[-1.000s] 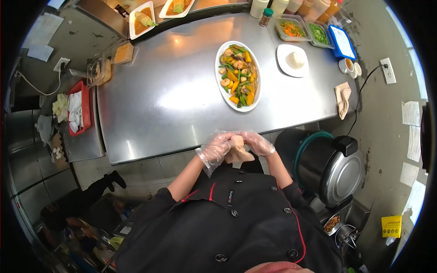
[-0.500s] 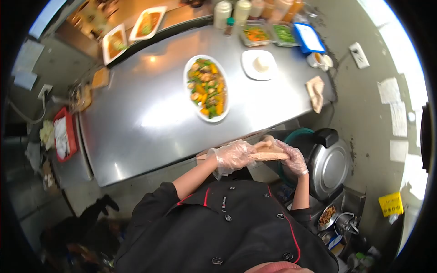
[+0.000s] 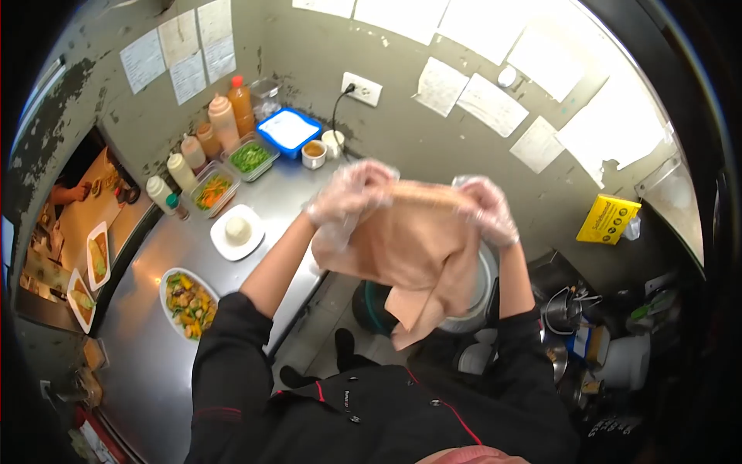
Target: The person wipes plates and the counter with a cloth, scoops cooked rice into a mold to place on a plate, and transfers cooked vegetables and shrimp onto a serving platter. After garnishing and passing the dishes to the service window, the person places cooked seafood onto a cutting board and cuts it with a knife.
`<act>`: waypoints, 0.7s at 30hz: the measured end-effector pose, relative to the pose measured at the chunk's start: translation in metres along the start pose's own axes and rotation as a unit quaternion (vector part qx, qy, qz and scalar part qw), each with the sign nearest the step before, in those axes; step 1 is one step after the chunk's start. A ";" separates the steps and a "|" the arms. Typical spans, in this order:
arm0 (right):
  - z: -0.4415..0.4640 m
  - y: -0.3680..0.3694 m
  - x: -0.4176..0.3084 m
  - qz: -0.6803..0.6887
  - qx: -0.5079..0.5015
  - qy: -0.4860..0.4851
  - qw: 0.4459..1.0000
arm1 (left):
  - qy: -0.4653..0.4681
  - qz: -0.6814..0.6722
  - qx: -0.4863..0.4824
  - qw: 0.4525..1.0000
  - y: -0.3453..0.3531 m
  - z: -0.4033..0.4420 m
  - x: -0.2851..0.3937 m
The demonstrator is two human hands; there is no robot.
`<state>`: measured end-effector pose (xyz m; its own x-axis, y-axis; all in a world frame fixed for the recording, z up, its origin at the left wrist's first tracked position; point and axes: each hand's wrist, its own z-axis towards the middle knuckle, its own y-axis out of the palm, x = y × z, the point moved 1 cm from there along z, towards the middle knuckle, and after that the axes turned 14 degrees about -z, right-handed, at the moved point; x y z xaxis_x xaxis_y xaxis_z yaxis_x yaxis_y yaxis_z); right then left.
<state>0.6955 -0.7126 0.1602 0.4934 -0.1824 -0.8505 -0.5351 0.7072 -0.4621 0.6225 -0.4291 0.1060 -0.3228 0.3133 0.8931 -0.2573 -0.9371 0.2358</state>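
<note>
A light-brown cloth hangs unfolded in front of me, with loose folds at its lower end. Gripping its upper left part is my left hand, in a clear plastic glove with the fingers closed. My right hand, gloved the same way, pinches the upper right corner. The cloth hides part of a silver-lidded pot behind it. To the left, an oval plate of stir-fried vegetables and a square white plate with a rice mound rest on the steel counter.
Squeeze bottles, tubs of chopped greens and shredded vegetables, and a blue-lidded container line the back of the counter. Two filled dishes stand at the pass window. Pots are at lower right.
The view has turned right. Both hands have risen away from the counter's front edge, and the folded cloth between them now hangs opened out.
</note>
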 end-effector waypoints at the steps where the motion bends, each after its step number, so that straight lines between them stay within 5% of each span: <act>1: 0.022 -0.029 -0.001 -0.099 0.051 0.015 0.994 | 0.040 -0.058 0.001 0.998 -0.001 0.038 -0.005; 2: 0.046 -0.060 -0.003 -0.194 0.102 0.029 0.975 | 0.079 -0.116 0.001 0.990 -0.002 0.078 -0.011; 4: 0.107 -0.118 0.019 -0.208 0.217 -0.123 0.946 | 0.151 -0.049 0.027 0.987 -0.002 0.156 -0.011; 6: 0.154 -0.145 -0.003 -0.370 0.295 -0.227 0.851 | 0.077 0.190 0.136 0.969 0.016 0.198 0.017; 7: 0.171 -0.155 0.000 -0.525 0.346 -0.239 0.740 | 0.130 -0.005 0.096 0.987 0.007 0.239 -0.012; 9: 0.195 -0.172 0.016 -0.681 0.368 -0.185 0.605 | 0.208 0.088 0.158 0.961 0.007 0.278 -0.038; 10: 0.205 -0.177 0.025 -0.700 0.347 -0.132 0.610 | 0.204 0.158 0.184 0.949 0.003 0.281 -0.042; 11: 0.208 -0.177 0.042 -0.780 0.295 -0.024 0.552 | 0.174 0.230 0.179 0.940 0.011 0.275 -0.056; 13: 0.237 -0.231 0.128 -0.865 0.311 -0.138 0.369 | 0.056 0.374 0.107 0.919 0.035 0.242 -0.063; 15: 0.246 -0.253 0.146 -0.857 0.289 -0.119 0.410 | -0.035 0.396 0.031 0.917 0.051 0.197 -0.079; 16: 0.243 -0.257 0.146 -0.849 0.292 -0.096 0.430 | 0.143 0.355 0.004 0.924 0.055 0.158 -0.066; 17: 0.238 -0.255 0.145 -0.842 0.299 -0.075 0.442 | 0.328 0.299 0.110 0.889 0.057 0.120 -0.102; 18: 0.232 -0.240 0.144 -0.830 0.309 -0.064 0.460 | 0.236 0.249 0.122 0.931 0.059 0.076 -0.090; 21: 0.191 -0.138 0.088 -0.707 0.367 -0.163 0.582 | 0.244 0.252 0.239 0.906 0.050 -0.091 -0.045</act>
<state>0.9434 -0.6958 0.1968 0.2518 -0.8819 0.3984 0.9422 0.1294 -0.3090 0.5419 -0.4762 0.0425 -0.6842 -0.2508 0.6849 0.4201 -0.9031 0.0890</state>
